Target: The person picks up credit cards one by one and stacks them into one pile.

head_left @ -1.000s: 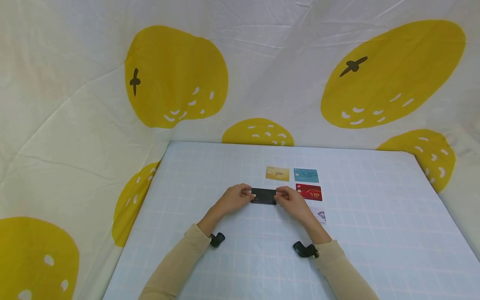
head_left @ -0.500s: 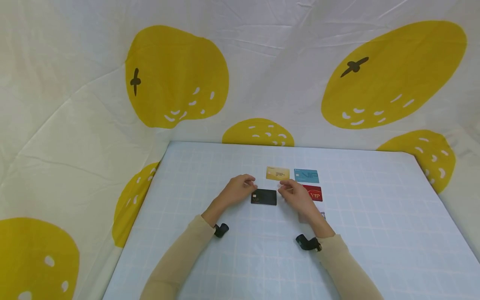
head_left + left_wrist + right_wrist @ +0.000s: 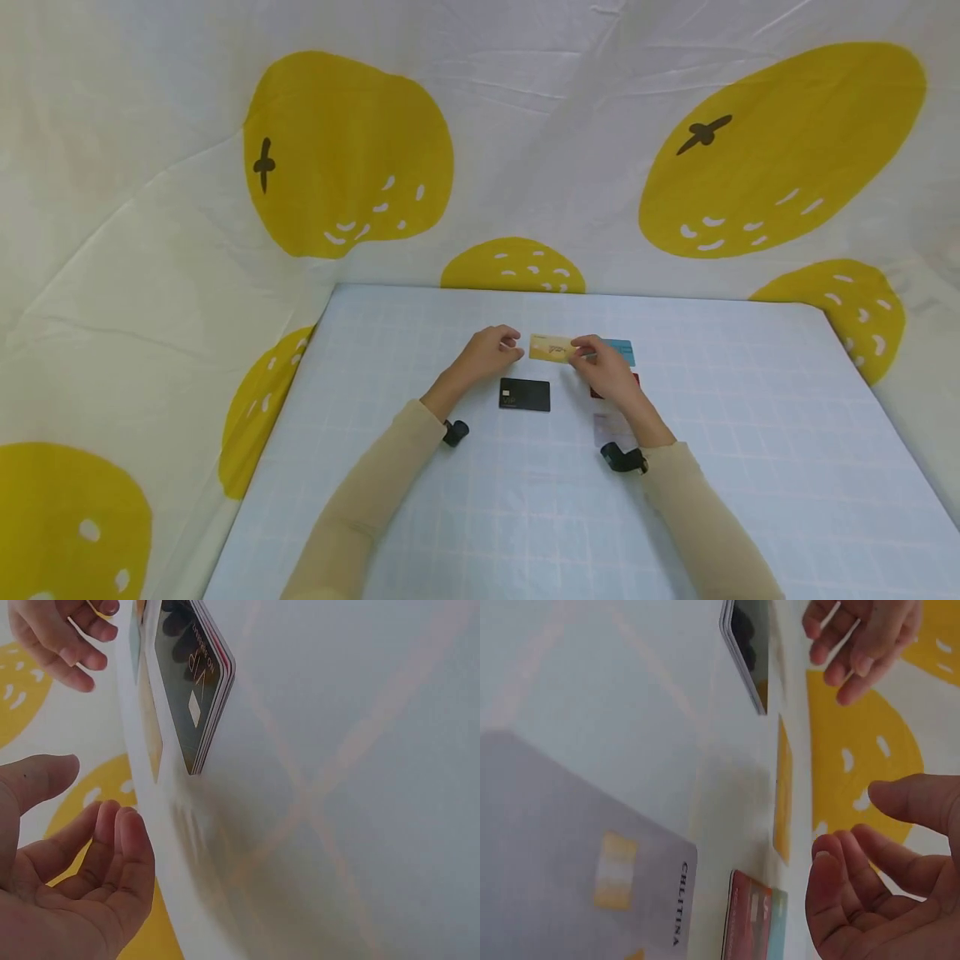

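My left hand point(image 3: 487, 350) hovers just left of the gold card point(image 3: 549, 348), thumb and fingertips apart with nothing between them. At that card's right edge is my right hand point(image 3: 604, 368), its fingertips overlapping the edge in the head view; in the right wrist view its thumb and fingers point(image 3: 829, 881) stand apart. Nearer than the gold card lies a black VIP card point(image 3: 525, 395), the top of a neat stack whose layered edges show in the left wrist view. My right hand partly covers a teal card point(image 3: 622, 351) and a red card point(image 3: 595, 392).
A pale grey card point(image 3: 585, 847) lies beneath my right forearm. All the cards rest on a light blue gridded tablecloth point(image 3: 450, 533). Behind and to the left rises a white cloth point(image 3: 525, 125) printed with yellow fruit. Each wrist wears a small black camera point(image 3: 622, 458).
Both hands have let go of the black card stack and moved away from me, up to either side of the gold card. The black stack stays where it was.
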`<state>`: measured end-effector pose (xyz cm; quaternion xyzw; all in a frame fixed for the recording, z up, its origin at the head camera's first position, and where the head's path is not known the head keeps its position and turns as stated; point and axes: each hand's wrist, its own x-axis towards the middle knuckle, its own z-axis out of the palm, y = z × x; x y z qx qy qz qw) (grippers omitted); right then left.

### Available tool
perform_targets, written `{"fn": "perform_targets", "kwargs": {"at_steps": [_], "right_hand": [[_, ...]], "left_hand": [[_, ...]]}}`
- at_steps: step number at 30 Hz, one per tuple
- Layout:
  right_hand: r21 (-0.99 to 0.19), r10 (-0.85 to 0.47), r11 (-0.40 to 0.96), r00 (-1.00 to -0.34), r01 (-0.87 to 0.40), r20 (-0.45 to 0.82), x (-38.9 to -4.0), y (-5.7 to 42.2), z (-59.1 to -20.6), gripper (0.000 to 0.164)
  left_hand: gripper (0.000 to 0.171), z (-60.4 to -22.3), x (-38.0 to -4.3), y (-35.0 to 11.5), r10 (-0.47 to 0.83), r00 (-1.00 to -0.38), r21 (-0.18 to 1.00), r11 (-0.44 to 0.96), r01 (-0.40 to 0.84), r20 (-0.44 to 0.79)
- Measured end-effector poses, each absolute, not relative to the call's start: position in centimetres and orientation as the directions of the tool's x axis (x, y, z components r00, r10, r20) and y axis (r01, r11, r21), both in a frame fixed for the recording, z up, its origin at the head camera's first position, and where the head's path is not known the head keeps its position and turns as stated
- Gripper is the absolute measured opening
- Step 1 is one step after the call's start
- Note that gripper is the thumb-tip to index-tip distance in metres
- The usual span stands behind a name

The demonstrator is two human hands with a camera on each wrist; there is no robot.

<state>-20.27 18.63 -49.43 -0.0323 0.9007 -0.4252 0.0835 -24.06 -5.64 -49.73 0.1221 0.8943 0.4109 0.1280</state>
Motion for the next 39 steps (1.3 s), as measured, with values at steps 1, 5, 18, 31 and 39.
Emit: {"fn": "perform_targets", "kwargs": {"at_steps": [1,5,18,31,39], "right_hand": [[-0.772,-0.135,0.635,-0.984,0.001,-0.112,-20.6,18.8,-49.5,0.037],[-0.79,-0.171,0.612,-0.982,-0.041,-0.082,-21.6,19.5,-49.8,0.037],[-0.717,-0.167,0.696,-0.962,0.039,-0.214,-23.7,20.3,-50.7,0.044],[-0.669,-0.191,0.743,-0.959,-0.001,-0.211,-23.8,20.0,-50.9,0.048],[-0.645,-0.189,0.764,-0.96,-0.012,-0.207,-23.9,19.7,-51.0,0.044]], "left_hand": [[0.036,-49.7,-24.3,-5.5,0.323,-0.937,0.763,0.636,0.112,-0.132],[0.038,-49.7,-25.3,-4.8,0.321,-0.933,0.755,0.649,0.092,-0.163],[0.046,-50.9,-27.0,-3.9,0.39,-0.889,0.648,0.746,0.152,-0.24],[0.051,-50.5,-26.7,-3.7,0.372,-0.88,0.593,0.794,0.135,-0.297],[0.053,-50.5,-26.8,-3.5,0.367,-0.879,0.586,0.799,0.13,-0.305]]}}
